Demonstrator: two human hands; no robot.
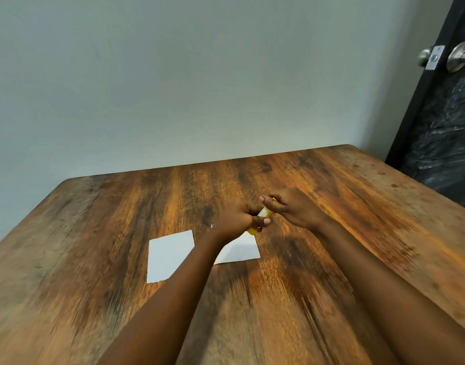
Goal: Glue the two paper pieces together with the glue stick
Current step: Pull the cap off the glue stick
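Observation:
Two white paper pieces lie flat on the wooden table [94,233]. The left paper [168,255] is in full view. My left forearm partly covers the right paper [240,250]. Above the right paper, both hands hold a yellow glue stick [265,212], tilted. My left hand [238,218] grips its lower body in a fist. My right hand [286,206] has its fingers closed around the upper end, which is hidden. I cannot see whether the cap is on.
A grey wall runs behind the table's far edge. A black door [442,122] with a metal knob [460,56] stands at the right, past the table's right edge. A tiny white scrap [212,226] lies by my left wrist.

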